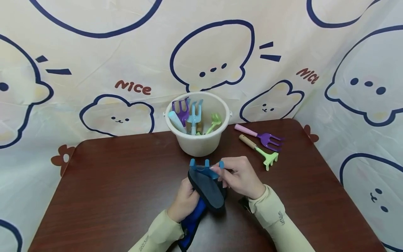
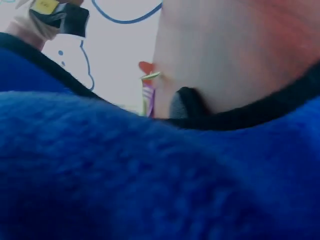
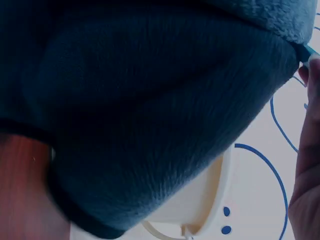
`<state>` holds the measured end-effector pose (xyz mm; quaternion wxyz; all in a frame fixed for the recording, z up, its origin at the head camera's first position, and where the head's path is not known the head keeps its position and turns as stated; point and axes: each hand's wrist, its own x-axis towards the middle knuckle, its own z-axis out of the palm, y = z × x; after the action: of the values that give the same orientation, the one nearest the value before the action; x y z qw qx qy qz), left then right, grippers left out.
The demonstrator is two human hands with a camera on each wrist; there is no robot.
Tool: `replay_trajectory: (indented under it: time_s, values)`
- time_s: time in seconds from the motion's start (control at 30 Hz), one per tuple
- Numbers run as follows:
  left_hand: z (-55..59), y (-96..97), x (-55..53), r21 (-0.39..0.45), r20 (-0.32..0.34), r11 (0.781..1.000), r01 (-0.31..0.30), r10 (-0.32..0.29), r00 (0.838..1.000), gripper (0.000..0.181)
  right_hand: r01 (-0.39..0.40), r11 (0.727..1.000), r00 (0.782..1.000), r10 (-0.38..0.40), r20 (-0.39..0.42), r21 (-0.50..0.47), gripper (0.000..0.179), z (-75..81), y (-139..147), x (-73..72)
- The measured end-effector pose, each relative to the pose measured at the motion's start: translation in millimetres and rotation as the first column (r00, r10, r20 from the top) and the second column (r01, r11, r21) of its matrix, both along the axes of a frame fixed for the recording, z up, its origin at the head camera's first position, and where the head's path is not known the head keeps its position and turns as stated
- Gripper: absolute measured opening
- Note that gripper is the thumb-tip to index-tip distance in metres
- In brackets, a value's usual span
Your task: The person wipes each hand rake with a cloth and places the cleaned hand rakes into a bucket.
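My left hand (image 1: 185, 198) grips a fleece cloth (image 1: 206, 187), blue on one side and dark grey on the other, with black edging. Out of its top stick the tines of a blue toy hand rake (image 1: 207, 163); the rake's handle is hidden. My right hand (image 1: 240, 175) pinches the rake at its right-hand tine, beside the cloth's upper edge. Blue pile (image 2: 150, 170) fills much of the left wrist view. In the right wrist view the dark cloth (image 3: 160, 110) covers most of the scene, with my right thumb (image 3: 312, 80) at the edge.
Beyond my hands a white bucket (image 1: 198, 145) holds several toy garden tools, among them a purple fork (image 1: 181, 111) and a light blue fork (image 1: 194, 117). Right of it, a purple fork with a pink handle (image 1: 247, 130) and a green rake (image 1: 266, 156) lie on the brown table (image 1: 119, 182).
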<state>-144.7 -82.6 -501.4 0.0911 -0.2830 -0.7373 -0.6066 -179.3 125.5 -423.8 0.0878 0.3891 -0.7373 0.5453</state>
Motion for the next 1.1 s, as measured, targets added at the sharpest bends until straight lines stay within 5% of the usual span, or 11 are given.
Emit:
replay_trajectory:
  time_s: [0.3, 0.63, 0.73, 0.87, 0.93, 1.0, 1.1]
  values:
    - [-11.6, 3.3, -0.3, -0.036, 0.012, 0.975, 0.22, -0.22, 0.975, 0.017, 0.086, 0.995, 0.99, -0.08, 0.112, -0.047, 0.021, -1.7, 4.5, -3.8]
    - [-15.9, -1.1, -5.8, -0.191, 0.033, 0.952, 0.24, -0.238, 0.971, 0.026, 0.2, 0.97, 0.967, -0.173, 0.185, -0.138, 0.015, 0.6, 20.0, -9.7]
    - [-18.3, -4.6, -6.4, -0.286, 0.054, 0.933, 0.22, -0.213, 0.976, 0.032, 0.29, 0.923, 0.944, -0.232, 0.234, -0.255, 0.019, 8.2, 32.6, -11.7]
    - [-17.5, -6.3, -6.7, -0.376, 0.073, 0.908, 0.188, -0.173, 0.982, 0.031, 0.422, 0.785, 0.902, -0.314, 0.296, -0.454, 0.022, 20.6, 61.2, -12.5]
    - [-14.6, -5.3, -6.4, -0.386, 0.078, 0.903, 0.187, -0.17, 0.982, 0.03, 0.455, 0.737, 0.889, -0.347, 0.298, -0.499, 0.021, 24.4, 75.2, -12.7]
    - [-11.4, -3.9, -5.8, -0.38, 0.091, 0.906, 0.186, -0.164, 0.982, 0.029, 0.475, 0.727, 0.88, -0.376, 0.292, -0.496, 0.021, 26.2, 84.5, -13.1]
    - [-9.1, -3.5, -6.7, -0.369, 0.083, 0.913, 0.175, -0.155, 0.984, 0.029, 0.478, 0.747, 0.878, -0.395, 0.271, -0.462, 0.021, 28.7, 87.9, -15.0]
